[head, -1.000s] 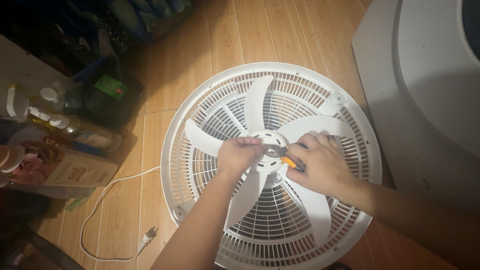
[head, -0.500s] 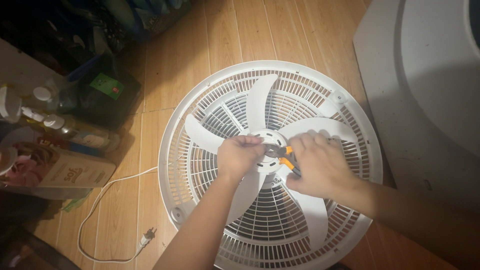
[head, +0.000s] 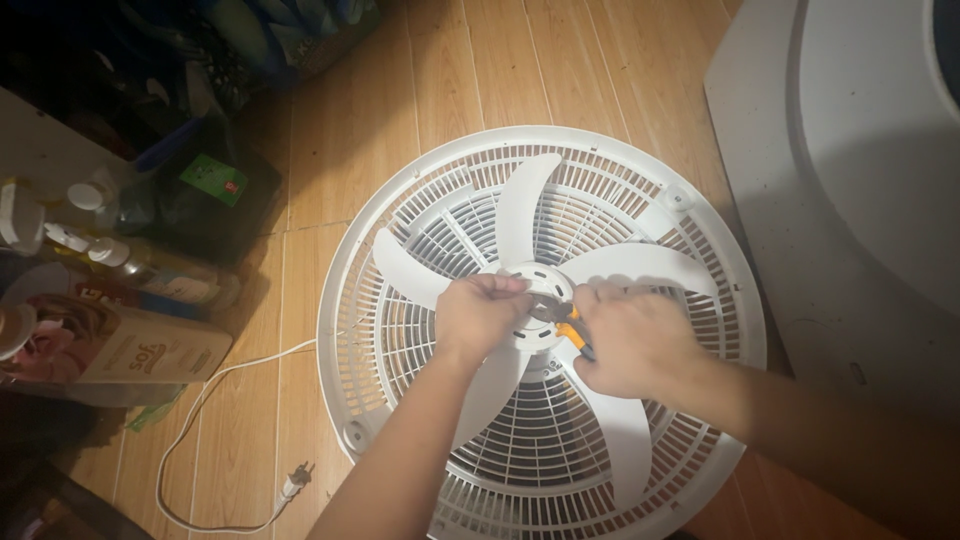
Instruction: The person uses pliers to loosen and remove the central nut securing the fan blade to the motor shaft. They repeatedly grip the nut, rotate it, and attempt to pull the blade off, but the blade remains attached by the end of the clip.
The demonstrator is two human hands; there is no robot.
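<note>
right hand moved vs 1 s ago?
Yes. The right hand slid left toward the round white plastic fan hub, hiding more of the orange-handled pliers.

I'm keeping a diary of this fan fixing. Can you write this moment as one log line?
left hand: on fan hub | right hand: gripping orange-handled pliers at hub | fan: flat on wood floor | plug: loose on floor

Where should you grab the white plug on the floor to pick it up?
Probably by the plug's stubby white body, from above, fingers pinching its two sides. It lies flat on the wooden floor, prongs pointing up-right, its cord trailing off left, so keep off those ends.
</note>
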